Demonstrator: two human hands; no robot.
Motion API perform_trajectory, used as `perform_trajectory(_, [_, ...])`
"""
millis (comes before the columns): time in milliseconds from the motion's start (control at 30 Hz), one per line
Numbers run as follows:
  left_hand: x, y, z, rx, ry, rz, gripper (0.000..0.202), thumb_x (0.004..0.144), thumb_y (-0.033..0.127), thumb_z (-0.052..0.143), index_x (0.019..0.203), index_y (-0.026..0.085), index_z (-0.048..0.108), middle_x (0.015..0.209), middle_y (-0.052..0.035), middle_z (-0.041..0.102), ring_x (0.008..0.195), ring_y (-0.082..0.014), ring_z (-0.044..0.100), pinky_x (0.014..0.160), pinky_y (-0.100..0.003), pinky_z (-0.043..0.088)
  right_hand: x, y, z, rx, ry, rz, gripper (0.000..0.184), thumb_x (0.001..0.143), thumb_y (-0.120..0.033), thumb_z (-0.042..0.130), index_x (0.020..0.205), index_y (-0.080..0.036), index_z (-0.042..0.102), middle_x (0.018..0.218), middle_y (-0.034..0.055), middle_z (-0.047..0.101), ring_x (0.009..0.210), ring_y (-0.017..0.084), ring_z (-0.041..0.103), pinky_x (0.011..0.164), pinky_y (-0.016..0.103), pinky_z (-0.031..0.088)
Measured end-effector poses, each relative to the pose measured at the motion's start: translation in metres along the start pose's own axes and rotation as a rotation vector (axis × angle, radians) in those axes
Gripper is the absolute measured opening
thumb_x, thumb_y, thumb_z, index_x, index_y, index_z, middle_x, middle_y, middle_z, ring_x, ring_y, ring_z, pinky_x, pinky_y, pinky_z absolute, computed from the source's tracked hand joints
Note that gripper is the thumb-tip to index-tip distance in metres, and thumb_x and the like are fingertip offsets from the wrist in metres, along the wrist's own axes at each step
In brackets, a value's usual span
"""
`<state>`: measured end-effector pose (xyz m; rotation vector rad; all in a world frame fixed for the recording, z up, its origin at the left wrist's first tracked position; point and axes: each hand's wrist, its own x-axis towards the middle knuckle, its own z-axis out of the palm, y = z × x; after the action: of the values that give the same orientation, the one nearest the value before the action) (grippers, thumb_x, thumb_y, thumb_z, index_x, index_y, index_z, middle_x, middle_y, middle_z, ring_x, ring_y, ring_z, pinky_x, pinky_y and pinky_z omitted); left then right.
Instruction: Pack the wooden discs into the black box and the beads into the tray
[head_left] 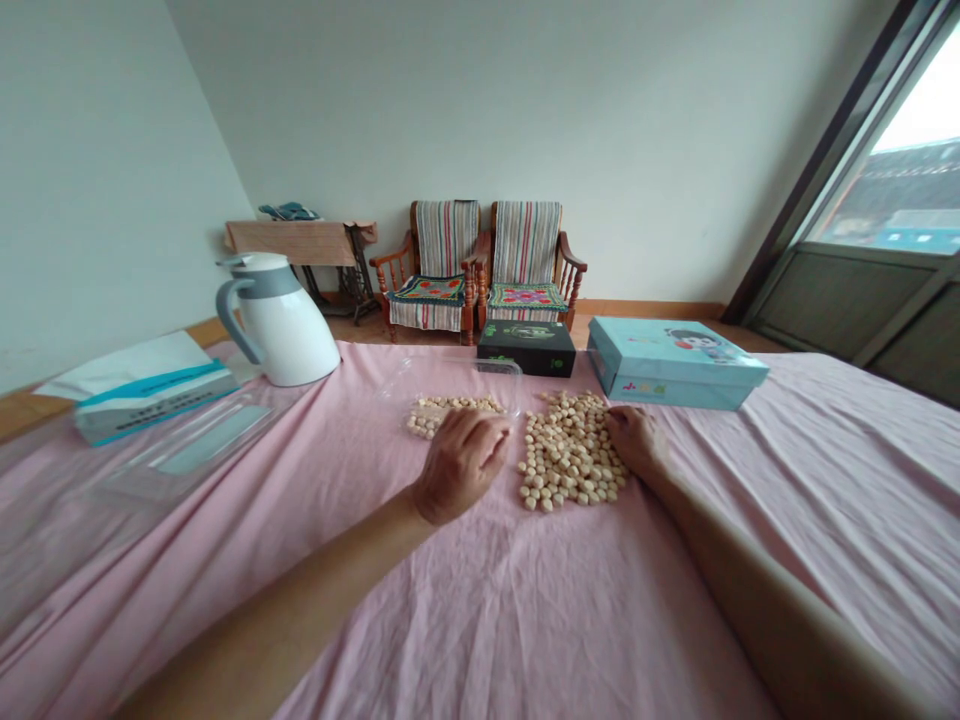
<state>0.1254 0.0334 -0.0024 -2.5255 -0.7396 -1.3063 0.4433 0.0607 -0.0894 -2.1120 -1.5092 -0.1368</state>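
A spread pile of small, pale beige, round pieces [574,455] lies on the pink cloth in front of me; their exact kind I cannot tell. To its left stands a clear plastic container [499,368] with more of these pieces [431,420] in it. My left hand [463,462] is over the near side of the container, fingers curled together, and hides part of its contents. What those fingers hold, if anything, is hidden. Along the pile's right edge rests my right hand [636,438], its fingers bent in beside the pieces; their tips are mostly hidden.
Behind the pile are a black box [525,350] and a light blue box [675,375]. On the left are a white and grey jug [289,325], a tissue pack [154,400] and a clear plastic lid [202,445]. Two wooden chairs [525,250] stand beyond the table.
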Motion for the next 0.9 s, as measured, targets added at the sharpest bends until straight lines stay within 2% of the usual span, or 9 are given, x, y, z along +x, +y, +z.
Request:
perform_trajectory(67, [0.006,-0.012,-0.007,0.067,0.101,-0.079,0.010,0.086,0.019,0.054,0.096,0.017,0.058,0.092,-0.0060,0.065,0.089,-0.0198,0.058,0.082,-0.035,0.044,0.000,0.000,0.000,-0.003,0.002,0.004,0.035,0.084,-0.034,0.045,0.107,-0.018,0.067,0.108,0.0111,0.067,0.097,0.024,0.060,0.082,0.033,0.044])
perform_trajectory(200, [0.011,-0.032,-0.014,0.154,0.133,-0.162,0.016,0.087,0.022,0.054,0.102,0.017,0.060,0.095,-0.0067,0.067,0.089,-0.0217,0.059,0.082,-0.038,0.042,0.000,-0.001,-0.001,-0.010,-0.013,0.011,0.035,0.084,-0.035,0.045,0.107,-0.019,0.067,0.107,0.0108,0.067,0.098,0.025,0.060,0.082,0.033,0.044])
perform_trajectory(267, [0.010,-0.034,-0.014,0.132,0.149,-0.140,0.017,0.088,0.021,0.053,0.103,0.018,0.060,0.094,-0.0066,0.067,0.088,-0.0211,0.059,0.082,-0.038,0.043,0.001,0.000,-0.001,-0.011,-0.018,0.012,0.035,0.084,-0.035,0.045,0.107,-0.019,0.067,0.108,0.0105,0.067,0.100,0.025,0.060,0.082,0.033,0.043])
perform_trajectory(367, [0.006,-0.026,-0.012,0.029,0.153,-0.053,0.016,0.089,0.018,0.050,0.101,0.018,0.060,0.091,-0.0061,0.067,0.087,-0.0188,0.060,0.081,-0.035,0.046,0.001,0.001,0.000,-0.011,-0.022,0.014,0.035,0.084,-0.036,0.045,0.106,-0.019,0.067,0.107,0.0102,0.067,0.099,0.025,0.060,0.082,0.032,0.043])
perform_trajectory(433, [0.002,-0.017,-0.008,-0.045,0.075,0.010,0.016,0.089,0.017,0.048,0.100,0.018,0.060,0.090,-0.0057,0.067,0.087,-0.0174,0.060,0.082,-0.033,0.048,0.002,0.002,0.001,-0.009,-0.024,0.008,0.035,0.085,-0.035,0.045,0.106,-0.019,0.067,0.107,0.0097,0.068,0.098,0.024,0.061,0.081,0.032,0.044])
perform_trajectory(500, [-0.003,-0.010,0.000,-0.092,-0.071,0.051,0.016,0.090,0.015,0.046,0.098,0.018,0.060,0.088,-0.0053,0.066,0.086,-0.0167,0.061,0.081,-0.032,0.050,0.003,0.003,0.002,-0.007,-0.024,0.003,0.035,0.085,-0.035,0.044,0.106,-0.019,0.067,0.107,0.0093,0.068,0.097,0.023,0.061,0.080,0.031,0.044])
perform_trajectory(633, [-0.017,-0.002,0.021,-0.173,-0.327,0.001,0.019,0.089,0.013,0.048,0.101,0.017,0.061,0.093,-0.0056,0.066,0.089,-0.0166,0.061,0.080,-0.030,0.051,0.003,0.004,0.003,0.001,-0.023,0.001,0.035,0.085,-0.035,0.044,0.106,-0.019,0.067,0.106,0.0095,0.068,0.098,0.024,0.060,0.082,0.033,0.043])
perform_trajectory(767, [-0.026,0.000,0.034,-0.223,-0.448,-0.048,0.019,0.086,0.012,0.054,0.103,0.018,0.060,0.096,-0.0047,0.066,0.092,-0.0173,0.059,0.085,-0.032,0.048,0.002,0.002,0.002,-0.005,-0.025,0.002,0.035,0.085,-0.035,0.044,0.107,-0.019,0.066,0.109,0.0102,0.067,0.099,0.025,0.060,0.082,0.034,0.043])
perform_trajectory(900, [-0.026,0.003,0.033,-0.213,-0.475,-0.072,0.006,0.086,0.014,0.054,0.087,0.017,0.059,0.085,-0.0034,0.064,0.084,-0.0166,0.058,0.079,-0.030,0.047,0.001,0.001,0.001,0.002,-0.035,0.003,0.036,0.086,-0.035,0.043,0.107,-0.019,0.067,0.107,0.0105,0.068,0.100,0.025,0.060,0.084,0.034,0.043])
